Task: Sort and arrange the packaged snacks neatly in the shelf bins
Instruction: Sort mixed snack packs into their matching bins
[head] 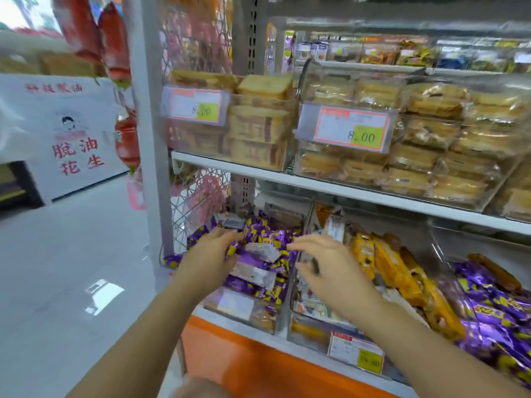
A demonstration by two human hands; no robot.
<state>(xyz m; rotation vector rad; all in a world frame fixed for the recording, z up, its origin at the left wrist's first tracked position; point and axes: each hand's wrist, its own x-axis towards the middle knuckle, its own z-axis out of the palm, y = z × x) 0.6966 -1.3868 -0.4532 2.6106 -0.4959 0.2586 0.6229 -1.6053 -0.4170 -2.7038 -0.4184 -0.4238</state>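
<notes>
We logged the pale packet (262, 251) lying crosswise at lower centre between left hand (209, 249) and right hand (326, 264), both with fingers loosely spread and apparently empty, the left nearer.

We see the purple packs (275, 237) in shiny, crinkled, foil-like film that catches the light. The orange packs (393, 268) wear the same glossy wrap. The bread packs (431, 101) are sealed in thin clear film with bright glints. The bins (448, 242) are hard clear plastic, smooth and faintly reflective. The shelf (344, 191) looks to us like white painted metal with a matt finish, and the post (250, 38) is grey metal punched with slots. We make out a thin white wire mesh (195, 205). The price tag (349, 129) is paper behind a clear plastic sleeve. The base (244, 366) is smooth orange, and the floor (71, 254) is pale, polished and reflective.
</notes>
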